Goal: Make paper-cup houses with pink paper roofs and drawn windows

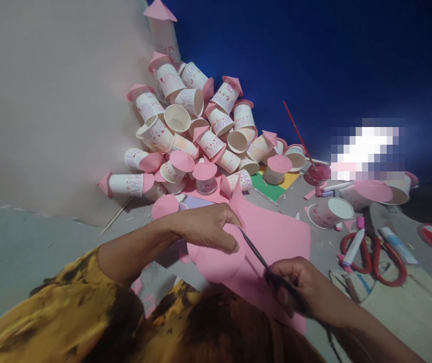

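My left hand (211, 227) grips a large sheet of pink paper (280, 232), its thumb on top and its fingers bent over the far edge. Below the thumb, a rounded pink flap (216, 259) curves toward my lap. My right hand (299, 282) is closed round the handles of dark scissors (255, 248). Their blades point up and left, with the tips at the paper just beside my left hand. The handle loops are mostly hidden by my fingers.
Paper cups with pink cone tops (204, 174) are heaped against the wall ahead. Rightward lie a cup (331, 213), red-handled scissors (389, 264), a marker (355, 247) and a glue tube (397, 244). A red stick (297, 128) leans in a red pot (317, 174). Green and yellow sheets (272, 187) lie behind the paper.
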Motion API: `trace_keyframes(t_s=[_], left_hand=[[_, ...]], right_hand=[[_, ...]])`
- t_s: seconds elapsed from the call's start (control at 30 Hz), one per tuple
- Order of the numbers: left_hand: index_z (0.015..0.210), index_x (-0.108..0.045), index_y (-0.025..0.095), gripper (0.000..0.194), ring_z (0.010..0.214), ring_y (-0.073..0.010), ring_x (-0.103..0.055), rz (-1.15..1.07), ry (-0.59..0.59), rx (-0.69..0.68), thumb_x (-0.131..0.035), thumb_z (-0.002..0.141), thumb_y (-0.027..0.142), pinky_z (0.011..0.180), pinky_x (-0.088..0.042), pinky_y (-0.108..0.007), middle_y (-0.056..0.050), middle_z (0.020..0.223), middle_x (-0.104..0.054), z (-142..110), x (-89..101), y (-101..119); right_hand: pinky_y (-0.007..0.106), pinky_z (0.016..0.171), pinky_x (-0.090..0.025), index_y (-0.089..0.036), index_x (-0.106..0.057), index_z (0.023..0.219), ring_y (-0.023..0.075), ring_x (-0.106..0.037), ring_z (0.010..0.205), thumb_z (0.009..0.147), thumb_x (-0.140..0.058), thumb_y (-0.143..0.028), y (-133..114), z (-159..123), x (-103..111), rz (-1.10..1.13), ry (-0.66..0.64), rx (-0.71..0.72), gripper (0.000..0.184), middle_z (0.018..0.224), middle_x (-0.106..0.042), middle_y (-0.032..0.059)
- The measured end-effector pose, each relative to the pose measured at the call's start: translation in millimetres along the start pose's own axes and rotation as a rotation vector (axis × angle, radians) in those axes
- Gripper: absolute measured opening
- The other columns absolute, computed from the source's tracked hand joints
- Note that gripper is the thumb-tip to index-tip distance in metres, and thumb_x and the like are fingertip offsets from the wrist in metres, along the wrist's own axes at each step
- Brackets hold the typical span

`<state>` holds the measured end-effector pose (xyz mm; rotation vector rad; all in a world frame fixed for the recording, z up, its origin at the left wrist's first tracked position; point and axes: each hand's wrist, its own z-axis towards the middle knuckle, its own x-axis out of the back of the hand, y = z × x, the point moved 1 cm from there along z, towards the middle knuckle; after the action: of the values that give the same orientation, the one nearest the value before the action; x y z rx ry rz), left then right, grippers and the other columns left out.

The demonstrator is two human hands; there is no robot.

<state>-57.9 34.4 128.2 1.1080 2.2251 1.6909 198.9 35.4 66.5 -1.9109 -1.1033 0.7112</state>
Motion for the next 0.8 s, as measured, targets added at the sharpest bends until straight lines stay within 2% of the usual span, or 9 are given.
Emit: trace_keyframes(t_s=[0.2, 0.43, 0.6, 0.8], left_hand=[[0.089, -0.078, 0.017, 0.023, 0.065, -0.0133, -0.056, 0.053, -0.046, -0.010, -0.065, 0.070, 0.017, 0.059, -0.043, -0.021, 0.004, 0.075, -0.071, 2.7, 2.7, 3.8], [0.082, -0.076, 0.018, 0.018, 0.065, -0.0141, -0.056, 0.060, -0.105, 0.019, -0.065, 0.068, 0.017, 0.058, -0.041, -0.021, 0.006, 0.072, -0.067, 3.1, 6.6, 7.9], [0.083, -0.077, 0.018, 0.020, 0.067, -0.0148, -0.057, 0.077, -0.169, 0.048, -0.063, 0.068, 0.017, 0.062, -0.044, -0.022, 0.005, 0.070, -0.066, 6.6, 6.9, 8.4], [0.074, -0.073, 0.018, 0.012, 0.063, -0.0143, -0.053, 0.110, -0.171, 0.068, -0.064, 0.066, 0.019, 0.057, -0.039, -0.023, 0.006, 0.064, -0.060, 11.0, 7.6, 10.1]], right_hand=[[0.023, 0.046, -0.023, -0.020, -0.050, 0.059, 0.0083, -0.035, 0.047, 0.071, -0.066, -0.042, 3.3, 0.4, 0.8, -0.002, 0.022, -0.006, 0.030, 0.051, -0.050, -0.0033], [0.023, 0.046, -0.024, -0.020, -0.051, 0.058, 0.0088, -0.038, 0.047, 0.071, -0.064, -0.037, 3.7, -0.4, 1.1, -0.018, 0.029, -0.027, 0.025, 0.050, -0.051, -0.0025], [0.024, 0.047, -0.024, -0.020, -0.050, 0.058, 0.0096, -0.038, 0.049, 0.071, -0.067, -0.042, 2.2, -0.5, 0.7, -0.017, 0.016, -0.005, 0.030, 0.051, -0.049, -0.0024], [0.023, 0.046, -0.023, -0.020, -0.052, 0.058, 0.0083, -0.036, 0.047, 0.074, -0.067, -0.040, 5.9, 0.8, 1.4, 0.002, 0.032, -0.016, 0.030, 0.050, -0.052, -0.0027]])
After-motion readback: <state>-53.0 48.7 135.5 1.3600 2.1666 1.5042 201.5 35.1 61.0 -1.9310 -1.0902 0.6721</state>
